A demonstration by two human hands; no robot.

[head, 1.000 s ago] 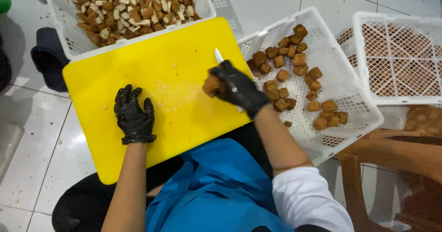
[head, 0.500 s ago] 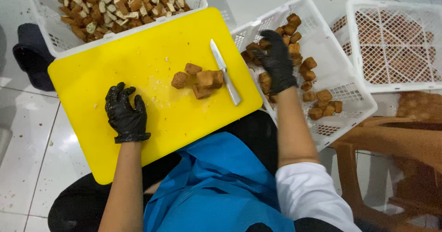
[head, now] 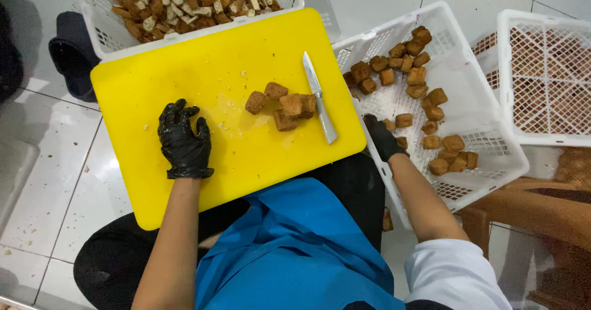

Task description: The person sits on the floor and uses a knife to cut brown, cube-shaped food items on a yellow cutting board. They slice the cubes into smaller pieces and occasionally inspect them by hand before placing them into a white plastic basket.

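my left hand is lying flat and empty on the yellow cutting board, with the small pile of brown cubes off to its right and the knife lying loose just beyond them. my right hand is reaching down at the board's edge into the white crate, and i cannot tell whether it is grasping anything. i judge i am between cuts, so the next move calls for taking the knife back up.

Your board: bare across top and lower right; 1 knife and the cubes block centre-right. Baskets crowd the right and top edges.
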